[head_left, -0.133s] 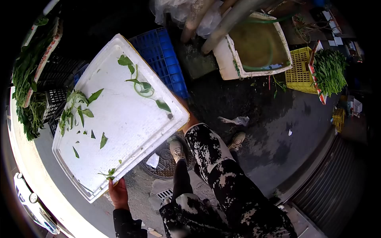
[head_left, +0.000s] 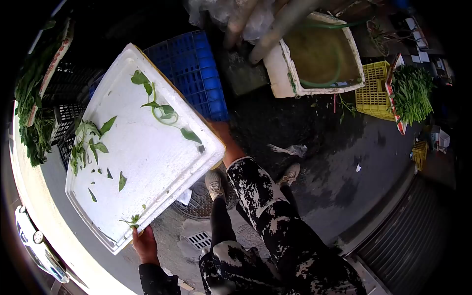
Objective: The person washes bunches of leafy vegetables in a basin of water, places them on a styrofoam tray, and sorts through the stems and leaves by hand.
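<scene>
Since the earlier frame, we see that the white foam lid [head_left: 147, 160] has swung a little to the left at its upper end, baring more of the blue plastic crate [head_left: 200, 73] behind it and more of the right hand [head_left: 226, 139]. Of the largest things, we have a ribbed roller shutter [head_left: 410, 231] at lower right and a white car [head_left: 38, 243] at the left edge. The lid lies across the left half of our view, above the ground and held at its near side. Beyond it, past the blue crate, stands a foam tub [head_left: 280, 76] of murky water, with a green hose [head_left: 337, 73] in it. Next to the tub we find a yellow plastic crate [head_left: 372, 91], and beside that a heap of leafy greens [head_left: 413, 93]. A round manhole cover [head_left: 202, 202] shows below the lid, near our shoe [head_left: 215, 187]. Our left hand [head_left: 146, 246] is closed on the lid's lower corner, fingertips at the rim; our right hand passes behind its right corner, and we cannot tell how its hidden fingers are set. On the lid lie a wilted leafy sprig [head_left: 100, 146], a curled green stem [head_left: 167, 117] and, smallest, loose leaf scraps [head_left: 122, 182]
</scene>
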### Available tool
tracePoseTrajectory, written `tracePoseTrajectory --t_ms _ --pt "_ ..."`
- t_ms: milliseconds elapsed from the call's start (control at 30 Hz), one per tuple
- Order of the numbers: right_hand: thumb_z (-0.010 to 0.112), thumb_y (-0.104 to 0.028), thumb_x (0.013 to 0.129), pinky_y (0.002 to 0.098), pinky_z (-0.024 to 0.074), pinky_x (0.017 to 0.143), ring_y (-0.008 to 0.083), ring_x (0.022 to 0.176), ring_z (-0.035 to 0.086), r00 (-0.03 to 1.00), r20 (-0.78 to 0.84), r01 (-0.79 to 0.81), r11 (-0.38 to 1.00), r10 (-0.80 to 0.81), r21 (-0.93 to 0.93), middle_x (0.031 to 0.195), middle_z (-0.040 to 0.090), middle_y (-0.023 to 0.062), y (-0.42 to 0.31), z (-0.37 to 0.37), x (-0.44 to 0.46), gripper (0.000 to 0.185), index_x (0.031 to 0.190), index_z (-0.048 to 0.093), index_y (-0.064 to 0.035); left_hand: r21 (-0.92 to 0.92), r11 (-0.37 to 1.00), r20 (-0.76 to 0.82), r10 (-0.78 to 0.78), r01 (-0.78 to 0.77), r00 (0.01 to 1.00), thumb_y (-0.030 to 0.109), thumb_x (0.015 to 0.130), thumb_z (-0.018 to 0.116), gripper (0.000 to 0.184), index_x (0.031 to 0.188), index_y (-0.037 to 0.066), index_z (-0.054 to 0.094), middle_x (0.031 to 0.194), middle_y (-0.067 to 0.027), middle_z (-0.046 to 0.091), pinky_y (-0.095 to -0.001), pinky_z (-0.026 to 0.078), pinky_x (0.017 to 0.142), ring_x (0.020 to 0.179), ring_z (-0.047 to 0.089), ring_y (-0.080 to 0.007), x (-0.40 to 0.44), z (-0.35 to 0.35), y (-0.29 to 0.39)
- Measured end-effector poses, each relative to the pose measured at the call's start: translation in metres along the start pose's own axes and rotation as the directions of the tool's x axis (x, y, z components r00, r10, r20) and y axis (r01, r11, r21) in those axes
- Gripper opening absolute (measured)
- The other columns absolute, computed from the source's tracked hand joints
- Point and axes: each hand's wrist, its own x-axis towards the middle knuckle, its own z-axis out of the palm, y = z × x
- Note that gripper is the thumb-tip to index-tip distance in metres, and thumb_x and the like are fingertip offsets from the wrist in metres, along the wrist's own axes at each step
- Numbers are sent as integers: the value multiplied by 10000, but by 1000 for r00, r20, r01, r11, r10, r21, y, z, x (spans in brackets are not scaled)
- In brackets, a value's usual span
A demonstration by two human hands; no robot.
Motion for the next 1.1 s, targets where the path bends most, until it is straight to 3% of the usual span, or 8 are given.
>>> tracePoseTrajectory --t_ms 133,733,833,900,967,1033,1067,1100 --pt "612 -30 749 420 489 722 249 812 584 1000 -16 -20 995 22 99 943 586 84 -102 47 29 310 1047 525 -30 -147 987 195 89 -61 977 217 876 496 408 1216 6 417 1170 -118 508 -304 431 900 1056 509 -206 85 64 -14" --pt "561 -174 809 397 517 611 236 810 581 999 -4 -34 761 48 648 960 576 80 -24 -103 -152 310 1094 493 -72 108 937 369 -347 331 862 166 865 516 392 1207 9 408 1183 -120 494 -412 384 956 1106 474 -249 151 58 -61" --pt "597 -16 744 415 527 666 251 973 549 927 368 -276 802 75 530 1063 544 102 8 -124 -149 404 1128 477 -59 131 904 313 -428 408 848 162 862 527 333 1153 20 450 1114 -104 531 -383 425 901 1019 527 -233 158 59 -89" --pt "574 -196 823 373 554 560 150 716 582 986 -129 -75 969 107 236 822 573 28 -7 -101 -171 251 1041 512 -88 143 899 306 -438 414 846 153 858 539 305 1125 28 463 1074 -92 544 -354 444 879 972 544 -224 149 67 -108" --pt "611 -142 787 402 561 606 162 729 602 992 -81 -72 960 98 270 822 594 41 -20 -100 -185 249 1014 534 -71 146 902 356 -431 406 829 178 879 505 330 1161 17 444 1121 -113 533 -371 407 926 1054 504 -229 138 72 -118" --pt "572 -198 825 363 547 614 174 771 619 898 -228 -428 865 376 -262 858 616 69 -33 -100 -202 228 1006 555 -61 115 875 319 -482 471 816 173 884 497 321 1156 11 444 1118 -117 533 -372 404 932 1053 505 -231 136 71 -132" --pt "572 -198 825 363 547 614 174 771 619 895 -219 -439 855 389 -275 858 616 69 -50 -84 -208 228 1006 555 -61 90 838 288 -538 537 792 167 888 488 313 1152 6 444 1115 -120 533 -374 400 938 1052 506 -233 134 71 -137" --pt "551 -225 843 345 542 605 182 793 624 812 -168 -544 621 559 -564 890 620 83 -79 -58 -221 255 1033 546 -55 71 843 273 -530 533 803 167 888 488 313 1152 6 444 1115 -120 533 -374 400 938 1052 506 -233 129 74 -138"
